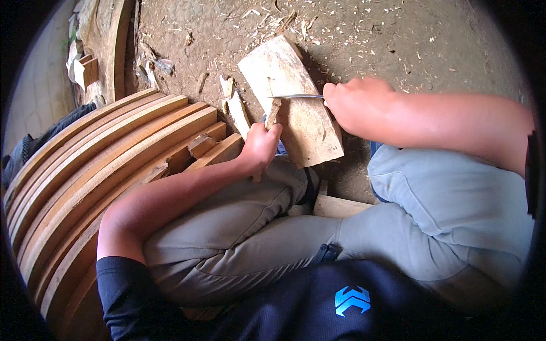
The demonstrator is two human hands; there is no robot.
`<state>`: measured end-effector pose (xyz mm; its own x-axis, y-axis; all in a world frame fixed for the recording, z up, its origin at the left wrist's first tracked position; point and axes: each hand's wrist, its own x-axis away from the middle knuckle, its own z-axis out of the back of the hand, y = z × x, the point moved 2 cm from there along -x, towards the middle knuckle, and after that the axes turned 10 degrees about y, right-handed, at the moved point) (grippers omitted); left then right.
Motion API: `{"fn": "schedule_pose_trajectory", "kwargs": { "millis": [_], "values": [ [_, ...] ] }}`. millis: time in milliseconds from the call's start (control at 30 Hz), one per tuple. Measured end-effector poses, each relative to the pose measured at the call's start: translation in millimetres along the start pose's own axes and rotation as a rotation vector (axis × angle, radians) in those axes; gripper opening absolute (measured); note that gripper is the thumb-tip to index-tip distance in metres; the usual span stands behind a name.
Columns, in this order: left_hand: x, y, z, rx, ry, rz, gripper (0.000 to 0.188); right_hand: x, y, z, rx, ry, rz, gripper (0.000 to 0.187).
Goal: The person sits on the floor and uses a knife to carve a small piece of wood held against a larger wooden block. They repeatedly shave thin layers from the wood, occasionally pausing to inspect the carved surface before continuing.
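Your left hand [260,145] is closed around a thin, light, stiff wood stick [273,112] standing on the wooden block [296,108], and your right hand [354,102] grips the knife [298,96] against its top, so hold it low.

Beyond my hands is bare dirt floor [398,40] — chips [318,25] scattered over it. A wood slab [296,108] lies on it under my hands; planks [102,165] are stacked to my left.
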<state>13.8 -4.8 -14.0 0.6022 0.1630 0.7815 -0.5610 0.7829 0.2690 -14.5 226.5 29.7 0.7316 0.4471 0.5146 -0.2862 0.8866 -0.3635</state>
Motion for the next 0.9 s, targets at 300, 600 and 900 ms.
{"fn": "schedule_pose_trajectory", "kwargs": {
  "millis": [300, 600, 900],
  "values": [
    [-10.9, -15.3, -4.4, -0.087, 0.063, 0.001, 0.047, -4.1, -30.4, 14.6, 0.106, -0.132, -0.017, 0.021],
    [-4.2, -8.9, -0.7, -0.068, 0.064, 0.053, 0.046, -2.6, -45.0, 40.9, 0.178, -0.246, 0.019, 0.051],
    [-17.1, -19.1, -5.3, -0.090, 0.098, -0.081, 0.040, -15.4, -31.6, 52.9, 0.142, -0.247, 0.057, 0.023]
  ]
}}
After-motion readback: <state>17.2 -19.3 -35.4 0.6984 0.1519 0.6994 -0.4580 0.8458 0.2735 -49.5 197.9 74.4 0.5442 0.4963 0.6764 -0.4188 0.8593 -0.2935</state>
